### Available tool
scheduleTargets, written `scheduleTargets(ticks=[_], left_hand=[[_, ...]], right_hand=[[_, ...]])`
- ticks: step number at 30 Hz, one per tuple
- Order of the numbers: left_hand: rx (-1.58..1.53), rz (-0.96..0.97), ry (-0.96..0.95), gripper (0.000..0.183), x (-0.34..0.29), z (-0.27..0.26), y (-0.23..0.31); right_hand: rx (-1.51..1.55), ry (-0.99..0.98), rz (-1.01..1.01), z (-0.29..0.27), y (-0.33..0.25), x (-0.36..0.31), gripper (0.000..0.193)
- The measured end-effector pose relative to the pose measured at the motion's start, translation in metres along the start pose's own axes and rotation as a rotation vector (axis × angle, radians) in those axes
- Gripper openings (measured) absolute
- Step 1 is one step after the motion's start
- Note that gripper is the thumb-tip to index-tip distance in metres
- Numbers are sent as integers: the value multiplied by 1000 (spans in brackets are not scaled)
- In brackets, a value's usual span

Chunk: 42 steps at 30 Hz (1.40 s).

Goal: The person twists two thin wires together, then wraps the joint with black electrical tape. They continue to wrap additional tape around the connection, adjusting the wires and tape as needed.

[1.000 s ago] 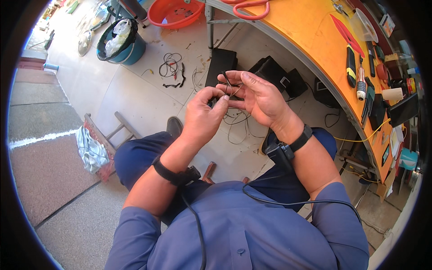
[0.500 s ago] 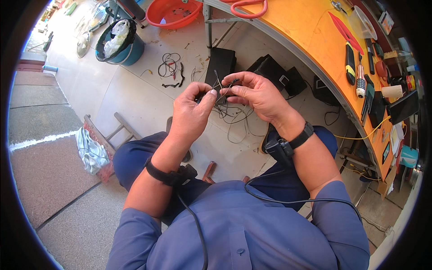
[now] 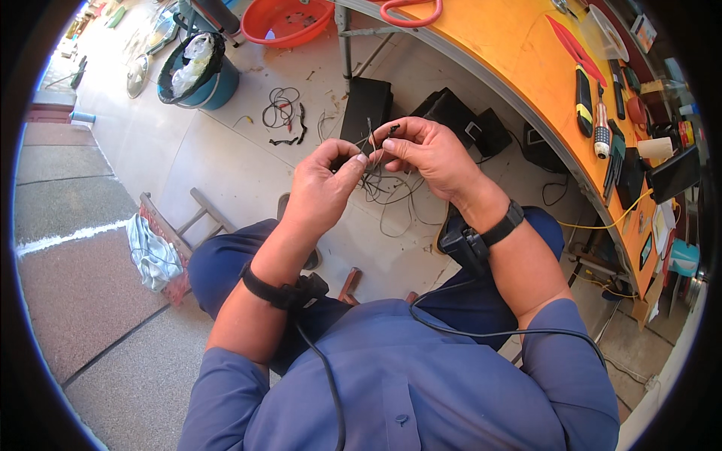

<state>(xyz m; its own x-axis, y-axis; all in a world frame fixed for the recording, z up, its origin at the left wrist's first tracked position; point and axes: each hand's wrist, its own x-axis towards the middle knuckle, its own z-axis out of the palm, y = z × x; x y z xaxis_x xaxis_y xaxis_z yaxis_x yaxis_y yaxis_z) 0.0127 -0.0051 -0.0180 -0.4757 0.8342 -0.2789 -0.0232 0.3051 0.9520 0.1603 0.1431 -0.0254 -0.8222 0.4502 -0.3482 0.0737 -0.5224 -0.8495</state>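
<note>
Between my two hands hangs a bundle of thin dark cables (image 3: 387,191), with loops drooping toward the floor. My left hand (image 3: 326,179) pinches a strand of it between thumb and forefinger. A hand's width or less to the right, my right hand (image 3: 429,154) pinches another part of the cables, where a short black end sticks up past the fingertips. One loose cable tip points upward between the hands. Which strand runs into which hand is too fine to make out. Each wrist wears a black strap with a small device.
An orange workbench (image 3: 489,37) curves along the right, bearing a screwdriver (image 3: 602,132), a cutter knife (image 3: 583,101) and red scissor handles. Black boxes (image 3: 367,105) stand beneath it. A red basin (image 3: 289,24), a lined blue bucket (image 3: 214,86) and loose wire (image 3: 280,109) lie on the floor.
The fingers of both hands have shifted slightly at the cables, and the upright loose tip has moved a little to the right. Both hands keep their pinch.
</note>
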Motion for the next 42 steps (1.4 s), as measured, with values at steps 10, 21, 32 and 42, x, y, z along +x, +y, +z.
scheduleTargets(ticks=[10, 21, 32, 42], left_hand=[[-54, -44, -26, 13, 3, -3, -1], [-67, -33, -63, 12, 1, -2, 0], [65, 94, -49, 22, 0, 5, -3], [279, 205, -34, 16, 0, 7, -7]], right_hand=[[16, 29, 15, -4, -3, 0, 18], [14, 90, 68, -5, -11, -2, 19], [17, 2, 30, -6, -7, -1, 18], [3, -45, 38, -3, -4, -1, 18]])
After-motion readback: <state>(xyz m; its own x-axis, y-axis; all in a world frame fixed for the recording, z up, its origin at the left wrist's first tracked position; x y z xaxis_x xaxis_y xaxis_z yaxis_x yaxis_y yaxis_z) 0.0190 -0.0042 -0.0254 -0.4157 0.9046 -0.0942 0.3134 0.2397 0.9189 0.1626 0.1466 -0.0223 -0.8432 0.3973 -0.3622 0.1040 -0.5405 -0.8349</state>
